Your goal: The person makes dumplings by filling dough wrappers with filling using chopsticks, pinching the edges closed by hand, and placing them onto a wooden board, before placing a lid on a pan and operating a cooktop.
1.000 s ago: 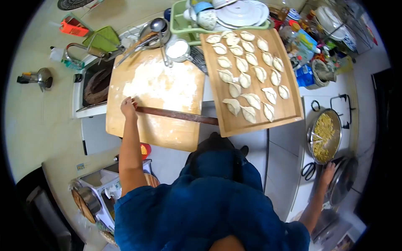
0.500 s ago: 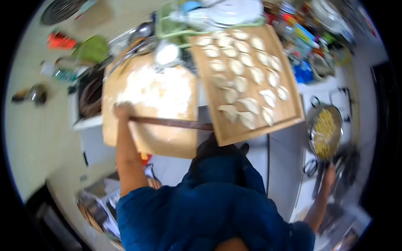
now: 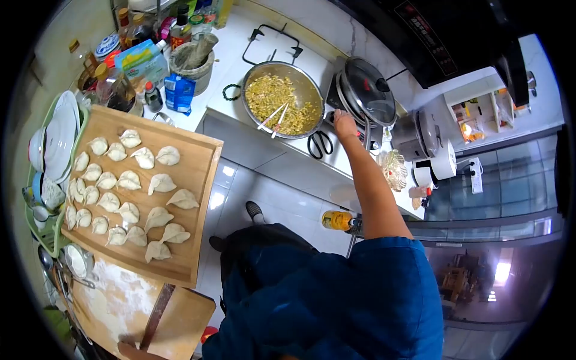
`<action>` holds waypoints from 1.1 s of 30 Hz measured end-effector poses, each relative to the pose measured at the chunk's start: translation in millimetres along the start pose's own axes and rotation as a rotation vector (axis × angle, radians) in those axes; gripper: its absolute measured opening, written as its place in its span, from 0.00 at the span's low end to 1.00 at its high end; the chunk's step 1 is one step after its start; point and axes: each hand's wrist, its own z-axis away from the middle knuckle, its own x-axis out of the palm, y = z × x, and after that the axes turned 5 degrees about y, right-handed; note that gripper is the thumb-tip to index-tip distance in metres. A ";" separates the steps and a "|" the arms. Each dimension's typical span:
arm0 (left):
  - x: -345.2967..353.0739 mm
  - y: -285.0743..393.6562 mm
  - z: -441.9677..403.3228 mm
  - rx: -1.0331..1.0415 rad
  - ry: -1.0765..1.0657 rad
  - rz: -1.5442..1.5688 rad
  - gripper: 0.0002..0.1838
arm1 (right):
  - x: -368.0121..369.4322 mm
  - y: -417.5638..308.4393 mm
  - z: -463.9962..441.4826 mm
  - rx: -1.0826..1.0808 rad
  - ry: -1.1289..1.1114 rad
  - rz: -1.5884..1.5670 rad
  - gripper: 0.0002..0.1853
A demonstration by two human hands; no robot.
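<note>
My right hand [image 3: 344,126] is closed around the handle end of a metal pan [image 3: 316,96] on the counter. Chopped yellow-green filling [image 3: 270,99] and a pair of light chopsticks [image 3: 281,120] are in the pan. At the lower left edge, my left hand [image 3: 127,350] lies on a floured wooden board [image 3: 180,327], beside the lower end of a dark rolling pin [image 3: 158,315]; its fingers are mostly hidden. Several folded dumplings [image 3: 129,180] sit in rows on a wooden tray [image 3: 198,222], which overlaps the board.
Black scissors [image 3: 320,145] lie below the pan. A lidded pan [image 3: 369,90] stands right of it. A stone mortar [image 3: 192,66], bottles [image 3: 114,87] and a green dish rack [image 3: 51,237] are at the left. An oil bottle [image 3: 337,220] is on the floor.
The view has swung right toward the stove, so the pan sits nearer the middle and the board lower left. My right hand stays at the pan's handle; my left stays on the board.
</note>
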 end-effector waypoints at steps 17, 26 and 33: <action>-106.8 7.9 56.4 -0.226 0.251 0.855 0.20 | -9.5 -8.7 -2.9 0.228 -0.090 -0.220 0.17; -187.6 -0.7 55.4 0.231 0.256 1.422 0.26 | -17.8 6.3 -9.9 0.091 -0.194 -0.288 0.17; -299.3 202.8 161.1 0.028 -0.442 2.460 0.26 | -21.8 23.1 -16.4 -0.151 -0.156 -0.247 0.14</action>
